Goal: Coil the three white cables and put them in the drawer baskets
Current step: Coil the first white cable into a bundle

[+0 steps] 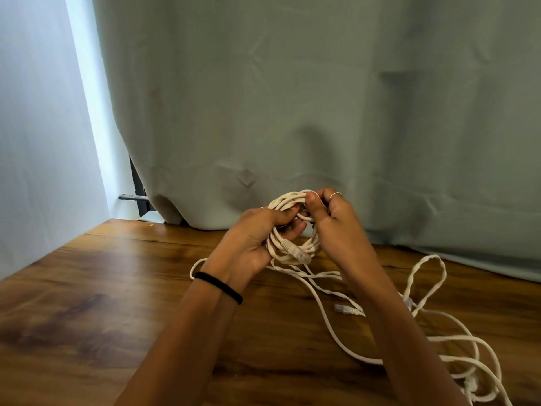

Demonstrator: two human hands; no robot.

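Observation:
A coil of white cable (288, 200) is held upright above the wooden table (102, 288). My left hand (251, 238) grips the coil's left side, and a clear plug (298, 254) hangs from its lower part. My right hand (330, 218) pinches the coil's top right between thumb and fingers. Loose white cable (330, 326) trails from the coil down across the table to the right. More white cable (468, 347) lies in tangled loops at the lower right, with another plug (347, 309) beside my right forearm. No drawer or basket is in view.
A pale green cloth (292, 98) hangs as a backdrop along the table's far edge. A dark metal stand (137, 194) shows behind the cloth at the left. A white wall (35, 112) stands at the left.

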